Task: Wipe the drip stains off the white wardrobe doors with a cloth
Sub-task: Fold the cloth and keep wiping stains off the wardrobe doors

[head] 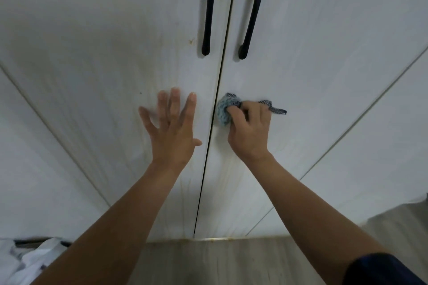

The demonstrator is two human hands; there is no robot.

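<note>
Two white wardrobe doors fill the view, the left door [111,58] and the right door [324,65], split by a dark gap down the middle. Faint yellowish drip streaks [185,192] run down both doors near the gap. My right hand [249,129] grips a bunched light-blue cloth [223,110] with a dark patterned edge and presses it on the right door just beside the gap. My left hand [172,127] lies flat on the left door with fingers spread.
Two long dark handles, the left handle [209,7] and the right handle [254,11], hang above my hands on either side of the gap. Wood-look floor [220,261] lies below the doors. White crumpled fabric [27,259] lies at the bottom left.
</note>
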